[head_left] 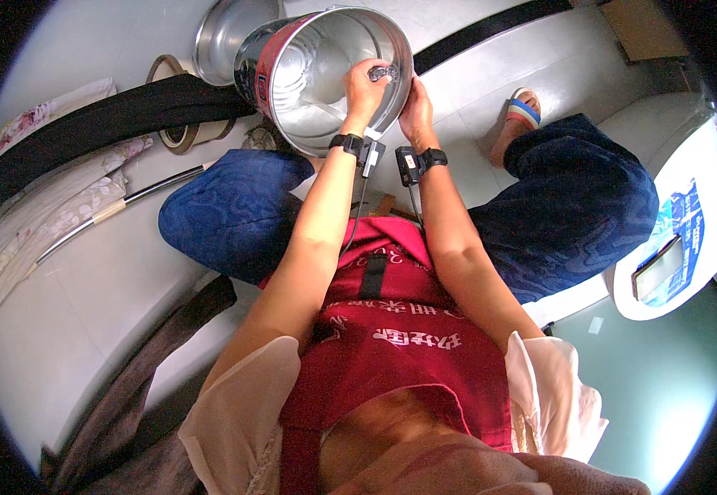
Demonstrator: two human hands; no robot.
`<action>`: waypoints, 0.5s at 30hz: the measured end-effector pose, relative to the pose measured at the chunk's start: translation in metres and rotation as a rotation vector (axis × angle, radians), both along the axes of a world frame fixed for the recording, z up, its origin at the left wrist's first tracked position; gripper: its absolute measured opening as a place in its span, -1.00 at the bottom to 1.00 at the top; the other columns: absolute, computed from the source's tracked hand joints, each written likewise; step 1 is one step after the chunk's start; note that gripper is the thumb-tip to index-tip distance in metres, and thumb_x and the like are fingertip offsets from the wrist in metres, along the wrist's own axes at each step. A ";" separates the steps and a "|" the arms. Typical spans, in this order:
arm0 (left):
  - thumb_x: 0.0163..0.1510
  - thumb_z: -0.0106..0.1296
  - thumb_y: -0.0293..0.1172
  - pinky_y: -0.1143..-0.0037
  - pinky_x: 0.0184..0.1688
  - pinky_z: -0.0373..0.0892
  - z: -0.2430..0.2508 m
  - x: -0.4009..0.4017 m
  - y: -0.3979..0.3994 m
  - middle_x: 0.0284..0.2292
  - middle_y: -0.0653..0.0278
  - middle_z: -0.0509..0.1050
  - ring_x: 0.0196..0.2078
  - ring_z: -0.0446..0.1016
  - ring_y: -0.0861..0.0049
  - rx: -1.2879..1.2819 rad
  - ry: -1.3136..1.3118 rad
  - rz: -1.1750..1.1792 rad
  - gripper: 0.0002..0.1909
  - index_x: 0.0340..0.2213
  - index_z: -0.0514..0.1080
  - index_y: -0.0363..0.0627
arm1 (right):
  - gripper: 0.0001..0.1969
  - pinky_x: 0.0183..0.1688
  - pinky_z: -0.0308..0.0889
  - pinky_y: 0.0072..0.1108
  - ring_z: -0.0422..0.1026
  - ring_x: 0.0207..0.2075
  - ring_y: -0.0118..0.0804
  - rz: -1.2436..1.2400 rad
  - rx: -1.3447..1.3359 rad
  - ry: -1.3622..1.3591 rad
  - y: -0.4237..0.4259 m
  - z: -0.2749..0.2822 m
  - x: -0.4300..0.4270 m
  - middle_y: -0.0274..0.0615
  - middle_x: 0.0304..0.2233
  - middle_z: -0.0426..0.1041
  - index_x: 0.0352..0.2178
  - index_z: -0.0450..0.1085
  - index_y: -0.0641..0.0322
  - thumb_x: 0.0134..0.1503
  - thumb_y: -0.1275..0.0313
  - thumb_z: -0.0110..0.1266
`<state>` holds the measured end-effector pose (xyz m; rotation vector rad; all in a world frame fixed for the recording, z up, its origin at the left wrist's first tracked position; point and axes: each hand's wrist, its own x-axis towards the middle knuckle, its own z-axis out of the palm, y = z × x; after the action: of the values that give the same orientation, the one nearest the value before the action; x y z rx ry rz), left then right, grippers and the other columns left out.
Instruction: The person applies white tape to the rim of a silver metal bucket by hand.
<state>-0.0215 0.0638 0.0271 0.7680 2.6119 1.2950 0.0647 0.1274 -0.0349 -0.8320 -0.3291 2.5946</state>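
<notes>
A shiny metal bucket [309,117] with a red and dark outer wall lies tilted, its open mouth turned towards me. Inside it, near the right part of the wall, my left hand [364,93] grips a crumpled silvery scrubber [383,72], which looks like steel wool. My right hand [417,114] is against the outside of the bucket's right rim; its fingers are partly hidden behind the wall. Each wrist carries a black strap with a small cabled box.
Behind the bucket stands a second round metal vessel [225,43]. To the left are a metal pole [141,195], floral fabric [73,198] and a beige, brown-rimmed object [200,137]. A phone [655,269] rests on a white seat [627,309] at the right. My sandalled foot [524,111] is on the tiled floor.
</notes>
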 end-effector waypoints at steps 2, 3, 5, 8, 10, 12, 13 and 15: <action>-0.20 0.23 -0.55 0.44 -0.06 0.39 0.002 0.000 0.007 -0.27 0.19 0.57 -0.17 0.52 0.31 0.059 0.044 0.008 -0.72 -0.34 0.57 -0.08 | -0.55 0.10 0.23 -0.47 0.36 0.01 -0.30 0.004 -0.036 -0.018 0.001 -0.003 -0.001 -0.20 0.00 0.40 0.06 0.29 0.19 0.32 0.13 -0.26; -0.21 0.23 -0.55 0.43 -0.05 0.39 0.006 0.000 0.011 -0.27 0.19 0.55 -0.16 0.51 0.31 0.092 0.088 -0.020 -0.71 -0.34 0.57 -0.07 | -0.55 0.10 0.23 -0.47 0.36 0.01 -0.30 0.004 -0.037 -0.023 0.000 -0.004 0.000 -0.20 0.00 0.40 0.06 0.29 0.19 0.32 0.13 -0.26; -0.24 0.23 -0.56 0.42 -0.04 0.38 0.013 0.000 0.021 -0.28 0.19 0.53 -0.16 0.49 0.31 0.157 0.175 -0.075 -0.69 -0.34 0.58 -0.06 | -0.56 0.08 0.24 -0.46 0.37 -0.02 -0.30 -0.010 -0.012 -0.005 -0.001 -0.006 0.001 -0.20 -0.03 0.42 0.03 0.31 0.20 0.32 0.12 -0.26; -0.22 0.20 -0.57 0.46 -0.08 0.40 0.015 0.002 0.026 -0.29 0.17 0.53 -0.20 0.50 0.33 0.127 0.187 -0.096 -0.73 -0.35 0.60 -0.09 | -0.58 0.06 0.26 -0.47 0.38 -0.03 -0.31 0.028 -0.053 -0.016 0.000 -0.006 -0.001 -0.22 -0.05 0.42 0.00 0.32 0.20 0.32 0.13 -0.25; -0.19 0.18 -0.56 0.48 -0.11 0.41 0.015 0.005 0.024 -0.30 0.16 0.54 -0.23 0.52 0.34 0.088 0.159 -0.129 -0.78 -0.38 0.60 -0.13 | -0.59 0.05 0.26 -0.47 0.38 -0.05 -0.32 0.051 -0.018 -0.019 0.001 -0.006 -0.001 -0.23 -0.07 0.42 -0.02 0.32 0.19 0.31 0.14 -0.25; -0.18 0.18 -0.56 0.47 -0.11 0.41 0.014 0.007 0.023 -0.31 0.16 0.54 -0.23 0.52 0.33 0.078 0.170 -0.144 -0.78 -0.39 0.61 -0.13 | -0.60 0.03 0.27 -0.48 0.38 -0.06 -0.34 0.073 0.021 -0.022 0.002 -0.009 -0.002 -0.24 -0.09 0.42 -0.03 0.32 0.19 0.31 0.14 -0.25; -0.18 0.17 -0.56 0.47 -0.12 0.41 0.014 0.007 0.024 -0.31 0.17 0.54 -0.24 0.53 0.33 0.070 0.182 -0.161 -0.78 -0.39 0.61 -0.13 | -0.61 0.02 0.27 -0.48 0.38 -0.07 -0.35 0.085 0.027 -0.023 0.003 -0.012 -0.003 -0.24 -0.10 0.42 -0.05 0.32 0.19 0.30 0.15 -0.25; -0.18 0.17 -0.57 0.46 -0.12 0.41 0.013 0.007 0.026 -0.31 0.17 0.54 -0.24 0.53 0.31 0.050 0.194 -0.157 -0.79 -0.40 0.61 -0.14 | -0.62 0.01 0.28 -0.48 0.38 -0.08 -0.36 0.098 0.032 -0.027 0.004 -0.017 -0.003 -0.25 -0.12 0.42 -0.06 0.33 0.19 0.30 0.15 -0.25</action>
<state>-0.0143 0.0894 0.0402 1.1350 2.6073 1.3051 0.0615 0.1316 -0.0515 -0.8599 -0.4286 2.6630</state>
